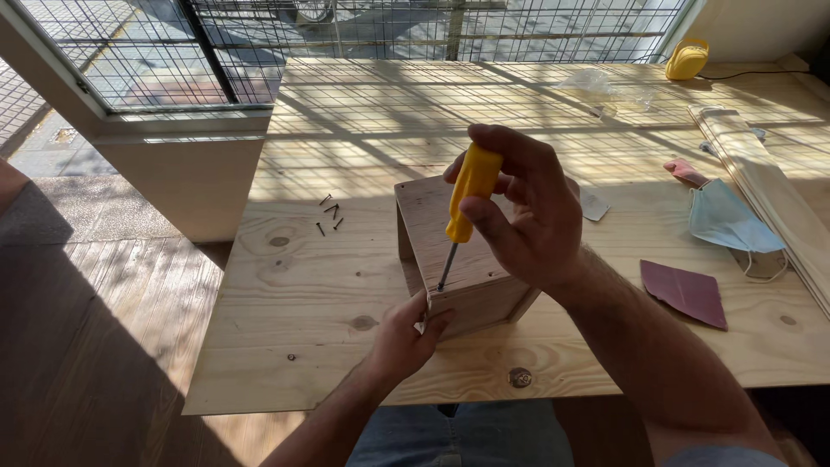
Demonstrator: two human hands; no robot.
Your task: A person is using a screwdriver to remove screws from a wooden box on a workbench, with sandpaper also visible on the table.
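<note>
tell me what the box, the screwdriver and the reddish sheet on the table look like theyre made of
Box: bare unfinished wood, with grain and pale raw boards. Screwdriver: glossy yellow handle, probably plastic, with a thin grey metal shaft. Reddish sheet: matte and flat, likely sandpaper, though grit is too fine to see.

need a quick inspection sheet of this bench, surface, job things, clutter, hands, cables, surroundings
surface: pale pine plank tabletop with knots, striped by grid shadows
job's things: small open wooden box in the middle; yellow-handled screwdriver, tip down on the box's near top edge; loose dark screws to the left
clutter: light blue face mask, dark red sandpaper sheet, clear plastic bag, bundle of pale wooden slats
grip: right hand closed on the screwdriver handle; left hand holds the box's near corner
cables: thin black cord beside a yellow rounded object
surroundings: window with wire grid, wooden floor
</note>
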